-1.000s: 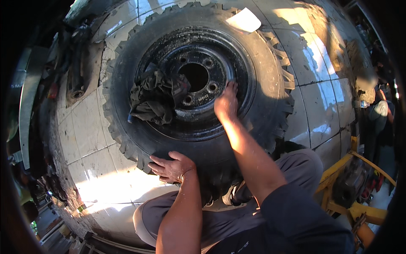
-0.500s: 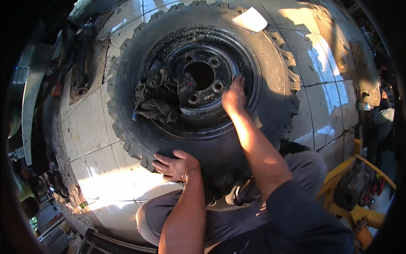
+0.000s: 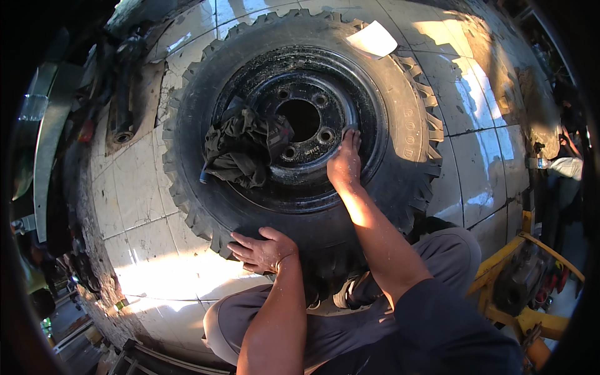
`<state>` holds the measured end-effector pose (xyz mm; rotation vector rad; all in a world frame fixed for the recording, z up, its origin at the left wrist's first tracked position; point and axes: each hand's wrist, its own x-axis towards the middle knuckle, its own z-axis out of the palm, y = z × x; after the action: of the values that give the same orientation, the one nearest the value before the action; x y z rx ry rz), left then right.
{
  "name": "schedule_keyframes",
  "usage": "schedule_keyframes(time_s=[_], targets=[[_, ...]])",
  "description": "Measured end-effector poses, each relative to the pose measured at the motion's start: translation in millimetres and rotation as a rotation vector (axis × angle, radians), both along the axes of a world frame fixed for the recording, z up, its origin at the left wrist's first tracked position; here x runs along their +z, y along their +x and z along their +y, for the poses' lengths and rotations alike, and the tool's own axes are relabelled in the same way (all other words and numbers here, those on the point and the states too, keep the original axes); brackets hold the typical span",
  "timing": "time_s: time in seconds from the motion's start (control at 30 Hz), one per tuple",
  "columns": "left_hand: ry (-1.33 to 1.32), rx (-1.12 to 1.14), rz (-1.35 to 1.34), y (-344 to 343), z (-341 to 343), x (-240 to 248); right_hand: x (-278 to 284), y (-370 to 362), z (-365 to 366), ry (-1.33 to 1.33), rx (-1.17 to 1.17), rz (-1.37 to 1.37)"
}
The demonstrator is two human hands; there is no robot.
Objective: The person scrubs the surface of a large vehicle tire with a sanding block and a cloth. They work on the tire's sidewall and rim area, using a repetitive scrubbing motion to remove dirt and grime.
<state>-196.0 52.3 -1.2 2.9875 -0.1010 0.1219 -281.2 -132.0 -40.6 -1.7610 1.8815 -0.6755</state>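
A big chunky-treaded tyre point(image 3: 194, 137) lies flat on the floor before me, with a black wheel rim point(image 3: 300, 206) in it. The rim's paint looks worn and dusty around the centre hole and bolt holes. My right hand point(image 3: 345, 164) reaches over the tyre and presses its fingers on the raised inner ring of the rim. A small grey piece point(image 3: 349, 129) shows at those fingertips; its kind is unclear. My left hand point(image 3: 265, 250) rests with spread fingers on the tyre's near edge, holding nothing. A crumpled dark cloth point(image 3: 240, 147) lies on the rim's left side.
A white sheet point(image 3: 372, 40) lies on the tyre's far right edge. Pale tiles point(image 3: 137, 206) surround the tyre. At the right stands a yellow metal frame point(image 3: 500, 265); at the left lie metal parts point(image 3: 122, 119) on a brown piece. A person's arm point(image 3: 569, 144) shows far right.
My right hand stays on the rim's inner ring, its fingers shifted slightly. My left hand keeps its place on the tyre. The view has tilted a little, so the wheel sits lower.
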Motion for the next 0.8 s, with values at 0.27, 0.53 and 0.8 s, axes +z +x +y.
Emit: schedule_keyframes(time_s=[0.27,0.53,0.8], targets=[[0.027,0.027,0.051,-2.4,-2.1,5.5,3.3,-3.1,-15.7,-0.011,0.062,-0.068],[-0.041,-0.007,-0.005,-1.9,2.1,-3.6,5.4,-7.0,-34.1,-0.039,0.094,-0.070],[-0.050,-0.024,-0.010,-6.1,5.2,-5.3,13.6,-16.9,-55.5,0.089,0.010,-0.145]])
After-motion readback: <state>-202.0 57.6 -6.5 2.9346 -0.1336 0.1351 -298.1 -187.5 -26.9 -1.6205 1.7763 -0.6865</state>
